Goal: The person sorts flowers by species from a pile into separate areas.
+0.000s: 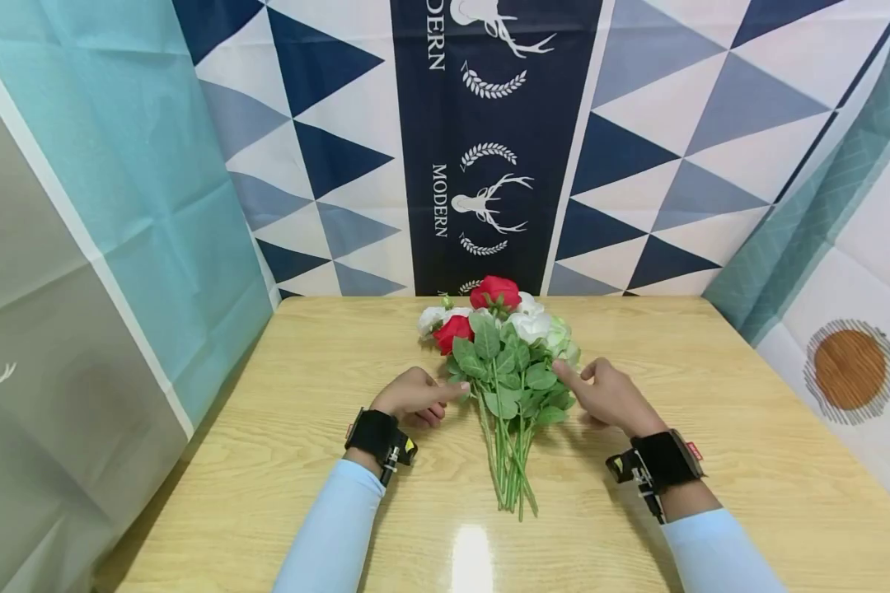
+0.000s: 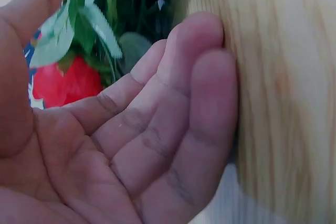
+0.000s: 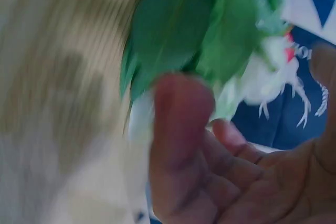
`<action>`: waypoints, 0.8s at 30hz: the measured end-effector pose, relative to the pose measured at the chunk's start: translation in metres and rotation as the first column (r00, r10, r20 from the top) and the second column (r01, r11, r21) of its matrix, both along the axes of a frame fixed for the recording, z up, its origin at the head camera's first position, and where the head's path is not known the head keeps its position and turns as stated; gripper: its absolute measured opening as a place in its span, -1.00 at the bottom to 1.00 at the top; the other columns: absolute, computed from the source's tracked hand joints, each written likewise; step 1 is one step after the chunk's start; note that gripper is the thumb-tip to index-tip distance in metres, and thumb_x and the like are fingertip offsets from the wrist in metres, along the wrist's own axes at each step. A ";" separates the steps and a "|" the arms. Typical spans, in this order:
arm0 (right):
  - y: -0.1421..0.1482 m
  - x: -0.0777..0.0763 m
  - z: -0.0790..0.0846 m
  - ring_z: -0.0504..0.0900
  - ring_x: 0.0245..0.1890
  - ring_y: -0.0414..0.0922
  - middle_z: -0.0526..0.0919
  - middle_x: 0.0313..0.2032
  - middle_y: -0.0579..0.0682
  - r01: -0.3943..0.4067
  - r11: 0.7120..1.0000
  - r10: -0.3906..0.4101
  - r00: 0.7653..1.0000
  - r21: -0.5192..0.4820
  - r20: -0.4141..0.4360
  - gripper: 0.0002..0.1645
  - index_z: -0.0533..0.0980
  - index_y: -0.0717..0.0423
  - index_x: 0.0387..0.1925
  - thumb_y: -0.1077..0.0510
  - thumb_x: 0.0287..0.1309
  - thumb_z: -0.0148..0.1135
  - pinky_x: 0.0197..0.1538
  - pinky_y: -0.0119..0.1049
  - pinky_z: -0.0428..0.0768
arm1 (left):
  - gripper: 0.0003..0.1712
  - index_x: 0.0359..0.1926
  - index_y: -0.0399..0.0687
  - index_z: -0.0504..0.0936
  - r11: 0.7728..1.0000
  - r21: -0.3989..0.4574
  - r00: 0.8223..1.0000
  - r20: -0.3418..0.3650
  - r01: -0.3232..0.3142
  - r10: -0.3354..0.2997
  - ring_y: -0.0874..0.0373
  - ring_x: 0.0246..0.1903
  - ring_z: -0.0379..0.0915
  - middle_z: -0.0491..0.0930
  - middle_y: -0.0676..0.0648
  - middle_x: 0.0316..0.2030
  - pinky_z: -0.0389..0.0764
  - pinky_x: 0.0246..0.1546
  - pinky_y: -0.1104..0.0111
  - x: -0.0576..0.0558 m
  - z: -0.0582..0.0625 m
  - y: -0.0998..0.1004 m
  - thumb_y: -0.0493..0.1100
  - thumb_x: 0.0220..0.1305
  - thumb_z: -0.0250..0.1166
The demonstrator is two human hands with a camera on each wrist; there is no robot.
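Note:
A bouquet of artificial-looking flowers lies on the table, its blooms toward the back and its green stems toward the front. Two red roses, white blooms and a pale green bloom top a mass of leaves. At the bouquet's left side is my left hand, its fingers loosely bent against the tabletop and its thumb by the leaves. On the other side my right hand has its fingers loosely bent beside the leaves; whether they touch is unclear. Neither palm holds anything.
The bouquet lies on a light wooden table. Behind it hangs a cloth with triangles and deer heads, and more cloth hangs at the left and right. Both wrists wear black straps with small cameras.

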State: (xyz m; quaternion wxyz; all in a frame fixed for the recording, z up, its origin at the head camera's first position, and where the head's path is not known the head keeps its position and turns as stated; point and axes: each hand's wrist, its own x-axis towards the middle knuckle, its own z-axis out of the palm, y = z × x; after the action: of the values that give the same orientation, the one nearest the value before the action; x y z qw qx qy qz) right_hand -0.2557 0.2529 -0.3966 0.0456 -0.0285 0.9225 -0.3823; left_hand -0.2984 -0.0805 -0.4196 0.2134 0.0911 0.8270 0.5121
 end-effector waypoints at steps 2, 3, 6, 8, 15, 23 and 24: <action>-0.007 0.005 -0.002 0.61 -0.64 -0.01 0.57 -0.55 0.12 -0.028 0.993 0.035 0.997 -0.111 0.063 0.02 0.17 0.39 0.23 -0.48 0.36 0.06 -0.39 -0.12 0.65 | -0.32 -0.40 -0.37 0.66 0.999 0.031 0.999 0.031 0.010 -0.011 0.04 -0.53 0.67 0.72 -0.27 -0.41 0.68 -0.49 0.27 0.002 0.000 0.004 0.27 0.29 0.40; -0.012 0.008 -0.003 0.61 -0.65 -0.01 0.57 -0.57 0.12 -0.032 0.988 0.045 0.996 -0.149 0.083 0.05 0.12 0.40 0.29 -0.46 0.35 0.11 -0.40 -0.12 0.66 | -0.33 -0.33 -0.39 0.68 0.999 0.042 0.999 0.038 0.016 -0.018 0.02 -0.52 0.69 0.73 -0.29 -0.38 0.72 -0.46 0.23 0.003 0.000 0.006 0.25 0.30 0.39; -0.024 0.011 -0.008 0.65 -0.64 0.06 0.61 -0.44 0.27 -0.031 0.970 0.061 0.991 -0.242 0.119 0.21 -0.08 0.41 0.48 -0.40 0.33 0.20 -0.42 -0.08 0.69 | -0.32 -0.13 -0.46 0.67 0.995 0.097 0.996 0.088 0.022 -0.031 -0.01 -0.51 0.72 0.73 -0.35 -0.32 0.75 -0.39 0.14 0.005 0.000 0.012 0.20 0.32 0.40; -0.032 0.012 -0.012 0.70 -0.59 0.12 0.61 -0.17 0.46 -0.027 0.953 0.069 0.989 -0.301 0.131 0.30 -0.22 0.36 0.55 -0.37 0.32 0.24 -0.40 -0.04 0.72 | -0.32 -0.05 -0.47 0.65 0.991 0.135 0.992 0.121 0.014 -0.031 -0.03 -0.50 0.73 0.73 -0.37 -0.30 0.75 -0.38 0.12 0.007 0.000 0.016 0.17 0.34 0.40; -0.051 0.012 -0.021 0.70 -0.47 0.15 0.29 0.27 0.56 -0.011 0.883 0.110 0.977 -0.469 0.183 0.35 -0.44 -0.04 0.63 -0.09 0.31 0.40 -0.35 0.04 0.73 | -0.36 -0.03 -0.50 0.64 0.973 0.227 0.973 0.216 0.027 -0.077 -0.03 -0.45 0.74 0.73 -0.36 -0.23 0.75 -0.34 0.14 0.011 -0.006 0.024 0.11 0.38 0.38; -0.071 0.013 -0.028 0.68 -0.43 0.06 0.33 0.23 0.57 0.027 0.872 0.084 0.976 -0.489 0.203 0.33 -0.39 0.04 0.64 0.21 0.28 0.42 -0.29 -0.02 0.75 | -0.51 -0.16 -0.41 0.70 0.964 0.259 0.973 0.201 0.054 -0.108 0.02 -0.52 0.71 0.72 -0.31 -0.31 0.75 -0.37 0.17 0.020 -0.013 0.043 0.04 0.41 0.36; -0.073 0.012 -0.029 0.68 -0.44 0.04 0.32 0.23 0.57 0.031 0.871 0.078 0.977 -0.490 0.201 0.30 -0.35 0.06 0.64 0.24 0.27 0.42 -0.29 -0.03 0.75 | -0.54 -0.16 -0.41 0.70 0.961 0.270 0.973 0.200 0.057 -0.114 0.03 -0.53 0.70 0.72 -0.31 -0.33 0.75 -0.37 0.17 0.020 -0.013 0.046 0.01 0.43 0.35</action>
State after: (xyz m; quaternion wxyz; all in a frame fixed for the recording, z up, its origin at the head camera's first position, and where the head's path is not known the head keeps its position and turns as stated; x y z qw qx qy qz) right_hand -0.2433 0.1802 -0.4258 0.1405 -0.0089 0.7846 -0.6038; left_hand -0.2780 -0.0344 -0.4330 0.3091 0.0986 0.7195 0.6140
